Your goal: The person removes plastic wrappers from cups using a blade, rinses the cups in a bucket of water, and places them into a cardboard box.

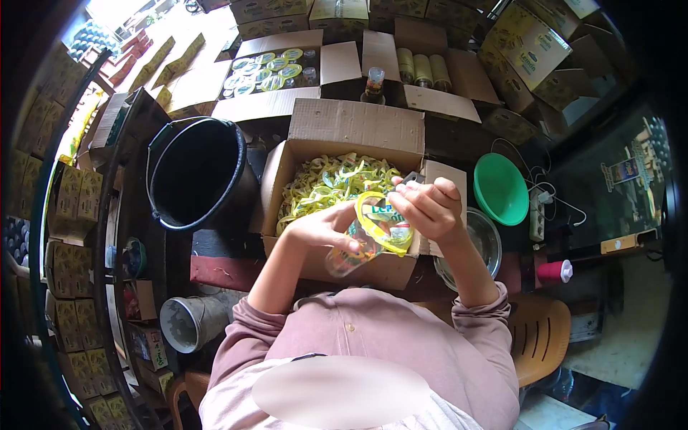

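My left hand (322, 226) is wrapped around a clear plastic cup (347, 259), which is tilted. Its printed film lid (383, 221) has a yellow rim and faces up to the right. My right hand (430, 209) is closed beside the lid's edge. From its fingers sticks out the end of a small dark flat tool (412, 178); the rest is hidden, so I cannot tell its kind. Under both hands stands an open cardboard box (358, 122) filled with curled yellow-green strips of film (322, 183).
A black bucket (197, 172) stands left of the box. To the right are a green bowl (500, 188), a clear bowl (487, 244) and a pink thread spool (554, 271). Behind, one carton (266, 99) holds lidded cups; another carton (444, 102) holds cup stacks.
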